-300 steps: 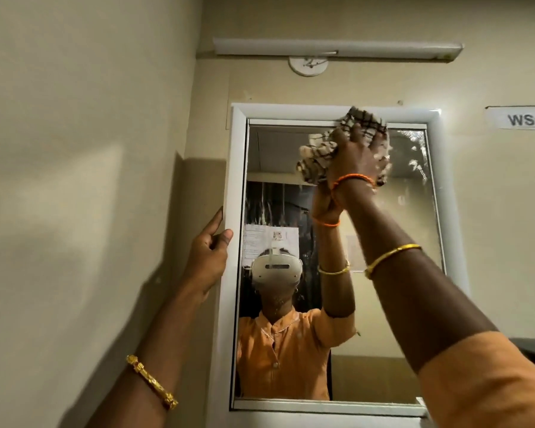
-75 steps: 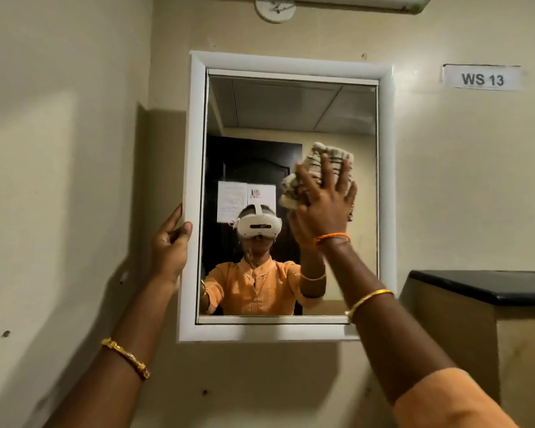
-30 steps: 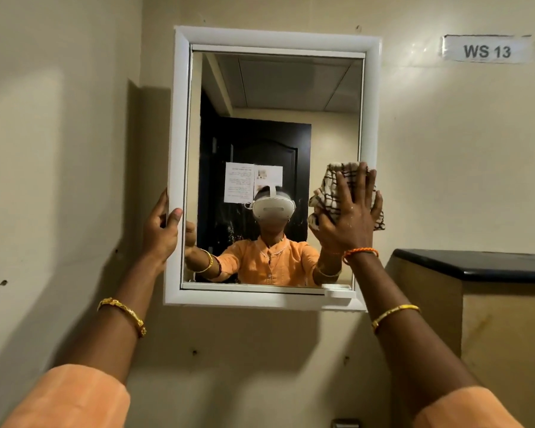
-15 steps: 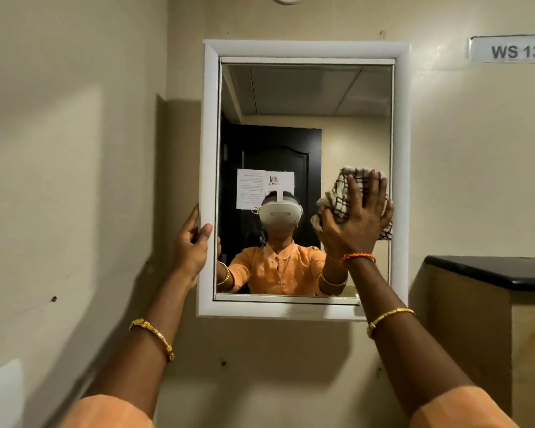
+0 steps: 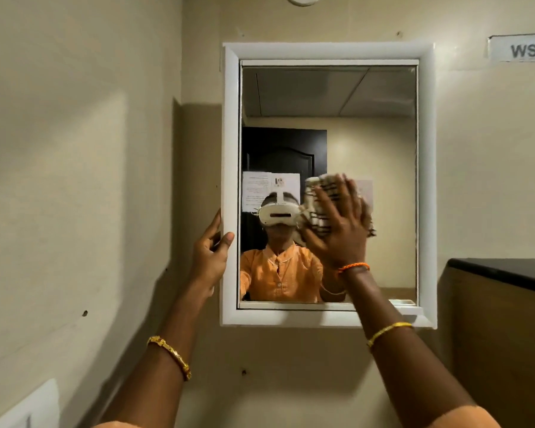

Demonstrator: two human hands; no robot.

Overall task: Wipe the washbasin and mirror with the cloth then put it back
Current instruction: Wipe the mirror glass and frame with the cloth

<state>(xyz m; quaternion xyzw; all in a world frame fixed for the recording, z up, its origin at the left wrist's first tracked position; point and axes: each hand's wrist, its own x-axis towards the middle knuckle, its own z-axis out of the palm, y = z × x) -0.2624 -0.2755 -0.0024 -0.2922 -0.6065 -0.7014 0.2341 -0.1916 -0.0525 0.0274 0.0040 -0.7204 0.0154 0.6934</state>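
Gripping the white frame's edge at nine o'clock, the left hand (image 5: 211,254) curls fingers and thumb around the mirror (image 5: 328,97). Toward three o'clock from it, the right hand (image 5: 340,230) presses the checked cloth (image 5: 317,205) flat against the glass with spread fingers. Farther toward three o'clock sits a dark-topped ledge (image 5: 504,273).

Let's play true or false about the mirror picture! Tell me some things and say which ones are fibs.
1. The right hand presses a cloth on the mirror. True.
2. The left hand holds a spray bottle. False: it grips the mirror's left frame.
3. The cloth is plain red. False: it is pale with dark checks.
4. The frame is white. True.
5. The sign is left of the mirror. False: it is on the wall to the upper right.
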